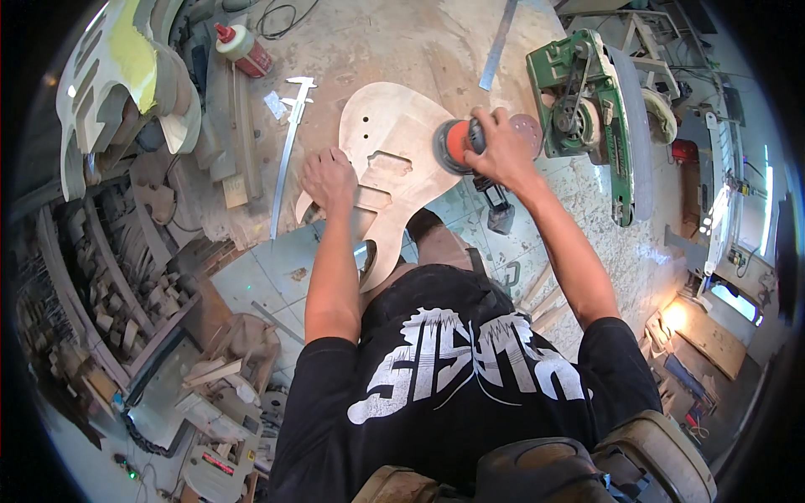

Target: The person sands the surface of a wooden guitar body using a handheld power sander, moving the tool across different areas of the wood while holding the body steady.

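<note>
Right hand (500,149) grips an orange-and-black sander (459,142) at a pale wooden guitar body's (404,130) edge.
Left hand (329,178) rests opposite, grip unclear; beyond it, a red-labelled white plastic bottle (243,50).

Shirt (470,377), lower centre: big white jagged lettering on black. Bottle (244,52), upper left: red label, print too small to read. Belt sander (616,134), upper right: pale marking, illegible.

Black T-shirt (470,419) (short-sleeved, white-printed)
</note>
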Demonstrator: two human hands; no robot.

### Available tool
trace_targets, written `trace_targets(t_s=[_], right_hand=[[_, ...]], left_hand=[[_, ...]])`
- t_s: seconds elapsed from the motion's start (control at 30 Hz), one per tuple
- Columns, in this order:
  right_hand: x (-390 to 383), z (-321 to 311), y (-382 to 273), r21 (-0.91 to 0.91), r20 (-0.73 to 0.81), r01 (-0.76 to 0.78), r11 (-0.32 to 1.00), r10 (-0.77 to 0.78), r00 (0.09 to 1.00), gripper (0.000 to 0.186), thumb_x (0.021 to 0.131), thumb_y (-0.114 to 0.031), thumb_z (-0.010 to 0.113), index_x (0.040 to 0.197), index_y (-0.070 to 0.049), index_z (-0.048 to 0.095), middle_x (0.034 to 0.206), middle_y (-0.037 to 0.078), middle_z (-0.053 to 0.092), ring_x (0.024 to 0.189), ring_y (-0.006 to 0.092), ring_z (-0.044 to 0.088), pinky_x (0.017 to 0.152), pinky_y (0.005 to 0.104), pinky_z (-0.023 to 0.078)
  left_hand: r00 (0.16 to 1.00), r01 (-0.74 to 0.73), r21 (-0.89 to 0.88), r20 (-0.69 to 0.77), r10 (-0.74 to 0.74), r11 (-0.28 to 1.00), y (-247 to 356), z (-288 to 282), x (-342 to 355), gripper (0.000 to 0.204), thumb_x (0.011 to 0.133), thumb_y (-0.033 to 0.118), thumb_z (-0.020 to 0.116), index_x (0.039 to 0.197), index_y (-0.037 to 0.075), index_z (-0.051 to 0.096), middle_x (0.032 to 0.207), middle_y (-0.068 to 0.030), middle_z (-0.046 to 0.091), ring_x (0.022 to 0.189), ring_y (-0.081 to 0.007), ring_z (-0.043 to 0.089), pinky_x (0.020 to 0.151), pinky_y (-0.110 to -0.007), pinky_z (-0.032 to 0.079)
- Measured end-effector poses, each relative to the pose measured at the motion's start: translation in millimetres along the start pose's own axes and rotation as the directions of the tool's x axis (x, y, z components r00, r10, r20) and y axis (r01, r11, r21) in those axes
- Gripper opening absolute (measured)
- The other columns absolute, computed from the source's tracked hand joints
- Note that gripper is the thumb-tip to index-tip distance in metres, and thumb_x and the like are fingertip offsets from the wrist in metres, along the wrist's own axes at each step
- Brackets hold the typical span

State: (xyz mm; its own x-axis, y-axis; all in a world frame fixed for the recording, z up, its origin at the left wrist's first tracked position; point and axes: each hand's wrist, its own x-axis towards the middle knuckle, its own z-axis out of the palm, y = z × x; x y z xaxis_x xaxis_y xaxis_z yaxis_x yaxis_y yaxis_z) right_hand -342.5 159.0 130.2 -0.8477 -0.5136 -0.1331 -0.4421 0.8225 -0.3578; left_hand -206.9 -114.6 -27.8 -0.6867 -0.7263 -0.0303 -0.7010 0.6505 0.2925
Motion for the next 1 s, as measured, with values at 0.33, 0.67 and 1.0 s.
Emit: trace_targets(t_s=[0.33, 0.67, 1.0], right_hand=[[36.3, -14.8, 19.5, -0.059, 0.005, -0.113, 0.992, 0.114, 0.993, 0.071, 0.077, -0.032, 0.077, 0.142, -0.014, 0.055, 0.123, 0.026, 0.057, 0.101, 0.0507, 0.069, 0.086, 0.0562, 0.057], [17.4, -4.7, -22.7, -0.045, 0.117, 0.015, 0.999, -0.01, 0.993, 0.068, 0.079, -0.029, 0.078, 0.141, -0.015, 0.054, 0.125, 0.025, 0.056, 0.101, 0.0512, 0.069, 0.086, 0.057, 0.057], [58.8, -23.9, 4.3, -0.046, 0.139, -0.052, 0.998, 0.058, 0.989, 0.072, 0.079, -0.032, 0.076, 0.143, -0.015, 0.05, 0.128, 0.028, 0.055, 0.105, 0.0535, 0.067, 0.09, 0.0587, 0.055]], left_hand=[[1.0, 0.0, 0.02, -0.001, 0.0, 1.0, 3.8, 0.2, 1.2, 0.041, 0.108, 0.038, 0.048, 0.105, 0.009, 0.076, 0.112, -0.0157, 0.07, 0.112, -0.0369, 0.064, 0.096, -0.056, 0.048], [1.0, -0.008, 0.015, -0.009, 0.009, 1.0, -2.7, 3.1, -1.5, 0.04, 0.108, 0.038, 0.048, 0.105, 0.009, 0.076, 0.112, -0.015, 0.07, 0.114, -0.0364, 0.064, 0.096, -0.057, 0.047], [1.0, -0.001, 0.023, 0.022, 0.0, 1.0, 6.7, -4.9, 0.4, 0.038, 0.107, 0.037, 0.05, 0.108, 0.01, 0.076, 0.113, -0.0143, 0.07, 0.112, -0.0353, 0.065, 0.097, -0.056, 0.048]])
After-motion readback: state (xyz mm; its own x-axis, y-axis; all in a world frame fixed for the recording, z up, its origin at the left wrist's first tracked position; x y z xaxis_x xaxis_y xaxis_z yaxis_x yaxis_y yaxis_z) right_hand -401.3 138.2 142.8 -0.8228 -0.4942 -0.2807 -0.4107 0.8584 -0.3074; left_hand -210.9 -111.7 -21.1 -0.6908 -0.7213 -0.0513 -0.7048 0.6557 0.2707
